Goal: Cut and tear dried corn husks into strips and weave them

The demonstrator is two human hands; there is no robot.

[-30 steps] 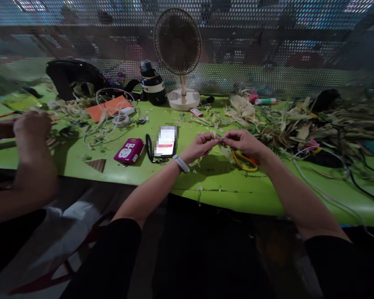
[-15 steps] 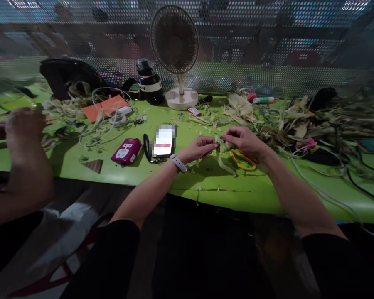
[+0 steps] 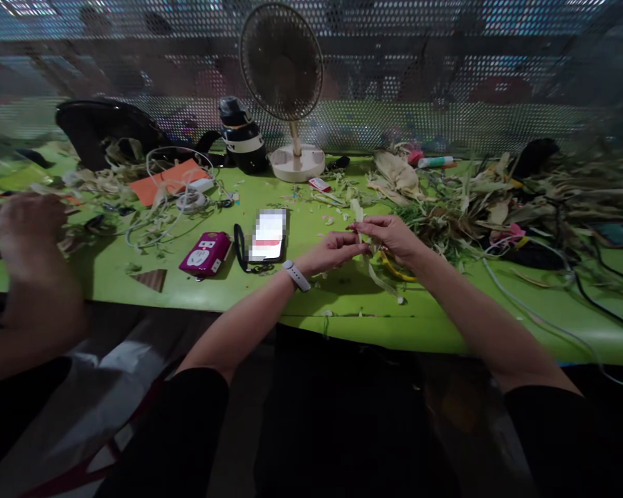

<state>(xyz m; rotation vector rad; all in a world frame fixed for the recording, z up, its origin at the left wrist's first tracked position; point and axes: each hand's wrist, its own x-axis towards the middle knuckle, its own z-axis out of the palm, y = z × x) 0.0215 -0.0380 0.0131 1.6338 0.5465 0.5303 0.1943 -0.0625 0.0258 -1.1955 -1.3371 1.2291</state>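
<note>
A pale, long strip of dried husk (image 3: 381, 280) stands between my hands, its upper end rising above the fingers and its lower end trailing down to the tabletop. My left hand (image 3: 337, 250) is closed, thumb and fingers pinching the strip at its middle. Just above, my right hand (image 3: 389, 234) grips the same strip near its upper part. Both sets of fingertips almost meet. Under the right hand lies a yellow loop handle (image 3: 397, 272), like that of scissors, partly covered. A phone (image 3: 268, 235) with a bright screen rests left of my left hand.
Heaps of dry husks (image 3: 477, 190) cover the right side of the green table (image 3: 239, 294). A fan (image 3: 297, 162), a black bottle (image 3: 244, 142) and a magenta box (image 3: 206, 254) stand on it. White cables run at right. Another person's hand (image 3: 34, 221) is at left.
My right hand has moved left, closer to my left hand, and now grips the strip higher up. More of the strip shows above the fingers. The view has shifted slightly.
</note>
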